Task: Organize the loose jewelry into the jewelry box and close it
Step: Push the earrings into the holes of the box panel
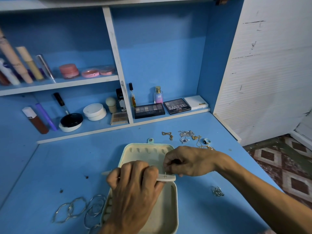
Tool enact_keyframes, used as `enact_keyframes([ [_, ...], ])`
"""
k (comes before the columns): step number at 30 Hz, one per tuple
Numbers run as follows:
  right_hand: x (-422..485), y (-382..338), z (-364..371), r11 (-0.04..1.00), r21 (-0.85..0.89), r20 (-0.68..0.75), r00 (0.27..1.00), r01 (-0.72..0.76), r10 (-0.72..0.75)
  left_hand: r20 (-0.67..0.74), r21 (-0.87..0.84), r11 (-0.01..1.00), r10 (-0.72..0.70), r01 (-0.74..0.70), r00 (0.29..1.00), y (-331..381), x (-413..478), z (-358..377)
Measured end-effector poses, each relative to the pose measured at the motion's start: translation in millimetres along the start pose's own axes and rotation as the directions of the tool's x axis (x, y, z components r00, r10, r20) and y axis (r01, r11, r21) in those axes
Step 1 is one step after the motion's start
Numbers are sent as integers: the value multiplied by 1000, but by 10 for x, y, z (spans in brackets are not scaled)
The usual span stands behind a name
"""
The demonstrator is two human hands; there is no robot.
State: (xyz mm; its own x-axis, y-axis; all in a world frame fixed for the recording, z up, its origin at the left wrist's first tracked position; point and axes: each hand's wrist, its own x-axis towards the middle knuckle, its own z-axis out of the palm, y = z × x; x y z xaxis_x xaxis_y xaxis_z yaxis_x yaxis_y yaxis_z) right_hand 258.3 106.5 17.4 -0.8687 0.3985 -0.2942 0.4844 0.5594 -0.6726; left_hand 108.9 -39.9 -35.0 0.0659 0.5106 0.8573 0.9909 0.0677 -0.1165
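Observation:
A cream jewelry box [168, 208] lies open on the blue desk, its lid [146, 150] flat toward the shelves. My left hand [133, 191] grips the thin middle earring panel [166, 178] of the box. My right hand [189, 162] pinches a small stud earring [165, 173] at that panel's edge. Silver bangles [81, 209] lie left of the box. A silver piece [217, 191] lies to the right. Behind my right hand are gold chains [168, 135], a silver chain pile [186, 134] and a dark-stone ring [206, 141].
Shelves at the back hold makeup: eyeshadow palettes [149, 110], a perfume bottle [158, 95], powder jars [94, 111] and tubes [36, 119]. The desk's right edge drops to a patterned tile floor [290, 166]. A white wall panel [263, 73] stands at right.

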Motion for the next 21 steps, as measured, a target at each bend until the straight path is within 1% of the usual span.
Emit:
enact_keyframes([
  [4, 0, 35, 17, 996, 83, -37, 999, -17, 21, 6, 16, 1000, 5, -5, 1000, -1, -4, 3],
  [8, -21, 85, 43, 948, 316, -84, 996, 45, -20, 3, 11, 1000, 8, -8, 1000, -2, -1, 11],
  [11, 13, 107, 58, 927, 361, -171, 984, 101, -41, -5, 15, 1000, 2, -2, 1000, -3, -3, 17],
  [15, 43, 186, 52, 868, 479, -126, 989, 128, -76, -3, -3, 1000, 0, 0, 1000, 4, 0, 11],
  [18, 54, 235, 24, 864, 492, -127, 991, 107, -50, -10, 2, 1000, -2, 2, 1000, 8, 7, 9],
  [21, 28, 214, 13, 918, 388, -126, 992, 78, -31, -9, 1, 1000, -3, 3, 1000, 4, 10, 10],
])
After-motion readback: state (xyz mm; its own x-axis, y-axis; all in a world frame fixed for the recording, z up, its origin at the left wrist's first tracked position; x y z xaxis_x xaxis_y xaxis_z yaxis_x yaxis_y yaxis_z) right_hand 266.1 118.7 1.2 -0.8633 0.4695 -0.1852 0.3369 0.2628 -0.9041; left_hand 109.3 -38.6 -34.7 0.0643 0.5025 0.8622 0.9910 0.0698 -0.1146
